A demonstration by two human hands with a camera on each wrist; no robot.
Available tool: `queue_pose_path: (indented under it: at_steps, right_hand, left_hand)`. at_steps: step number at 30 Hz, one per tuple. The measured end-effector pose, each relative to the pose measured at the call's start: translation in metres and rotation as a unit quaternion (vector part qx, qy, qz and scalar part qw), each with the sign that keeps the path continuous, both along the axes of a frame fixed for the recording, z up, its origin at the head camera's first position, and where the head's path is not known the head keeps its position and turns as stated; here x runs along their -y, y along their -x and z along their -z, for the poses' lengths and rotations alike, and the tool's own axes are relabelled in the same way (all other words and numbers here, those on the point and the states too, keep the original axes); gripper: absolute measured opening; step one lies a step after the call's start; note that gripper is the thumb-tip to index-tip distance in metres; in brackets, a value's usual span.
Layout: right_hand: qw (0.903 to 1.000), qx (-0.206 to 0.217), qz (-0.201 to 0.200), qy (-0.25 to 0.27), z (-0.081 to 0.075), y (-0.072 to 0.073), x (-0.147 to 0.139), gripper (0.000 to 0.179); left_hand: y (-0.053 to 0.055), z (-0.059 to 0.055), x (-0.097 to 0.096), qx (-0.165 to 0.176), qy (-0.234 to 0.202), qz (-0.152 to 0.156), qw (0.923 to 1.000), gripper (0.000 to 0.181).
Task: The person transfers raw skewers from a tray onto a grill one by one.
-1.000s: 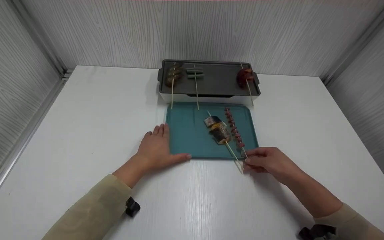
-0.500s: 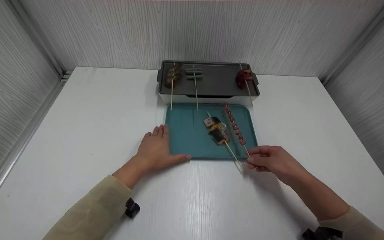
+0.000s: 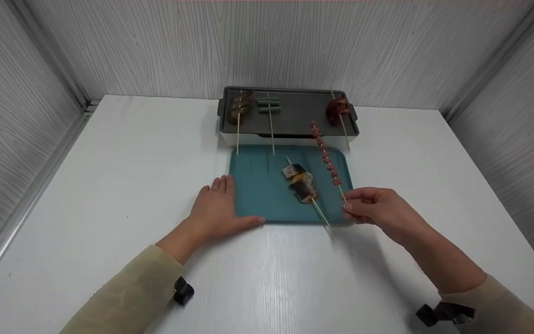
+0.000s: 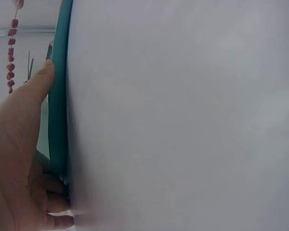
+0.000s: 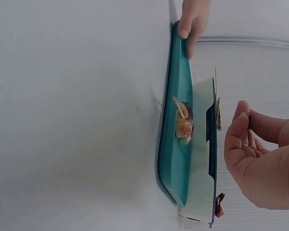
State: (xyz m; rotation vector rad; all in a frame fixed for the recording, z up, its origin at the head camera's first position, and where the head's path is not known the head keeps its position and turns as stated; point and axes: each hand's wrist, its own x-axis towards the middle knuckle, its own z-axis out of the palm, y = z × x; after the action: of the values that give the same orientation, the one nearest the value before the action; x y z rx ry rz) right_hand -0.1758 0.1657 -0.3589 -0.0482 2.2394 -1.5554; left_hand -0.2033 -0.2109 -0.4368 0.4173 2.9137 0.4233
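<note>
Between thumb and fingers, my right hand [image 3: 371, 208] pinches the bare stick end of a skewer of small red pieces [image 3: 325, 155]. That skewer is raised over the right side of a teal tray [image 3: 257, 185], its tip in front of the grill's edge. My left hand [image 3: 216, 208] rests at the tray's near left corner, fingers straight along the side and thumb on the front rim. On the tray lies a skewer of fish-like chunks [image 3: 303, 185] with a yellow piece, its stick poking past the front rim. In the left wrist view the red skewer [image 4: 11, 57] hangs beyond the thumb.
Behind the tray stands a dark grill plate [image 3: 299, 116] on a white base. It bears a brown skewer [image 3: 240, 107], a green skewer [image 3: 268, 105] and a dark red skewer [image 3: 336, 110], their sticks over the front edge. Pale panels [image 3: 276, 46] enclose the white table [image 3: 155, 139].
My right hand has lifted the red-piece skewer off the tray and moved it forward, toward the grill. The left hand has stayed at the tray corner.
</note>
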Motion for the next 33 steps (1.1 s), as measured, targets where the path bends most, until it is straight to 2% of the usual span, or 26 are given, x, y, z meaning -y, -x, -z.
queue_pose_path:
  at_steps: [6, 14, 24, 33]
  right_hand:
    - [0.9998, -0.014, 0.010, -0.009, -0.013, 0.020, 0.005, 0.045]
    - [0.9992, -0.018, 0.034, 0.012, -0.023, 0.050, 0.022, 0.042]
    - [0.9965, -0.016, 0.070, 0.043, -0.025, 0.092, 0.040, 0.036]
    - [0.9928, 0.001, 0.103, 0.060, -0.019, 0.118, 0.048, 0.041]
  left_hand:
    - [0.001, 0.000, -0.001, 0.002, -0.002, -0.003, 1.0000, 0.141]
    - [0.002, 0.000, 0.000, 0.000, 0.003, -0.002, 1.0000, 0.141]
    - [0.001, 0.001, -0.001, 0.003, 0.009, -0.003, 1.0000, 0.140]
    - [0.000, -0.001, -0.001, 0.005, 0.006, -0.008, 0.9999, 0.140]
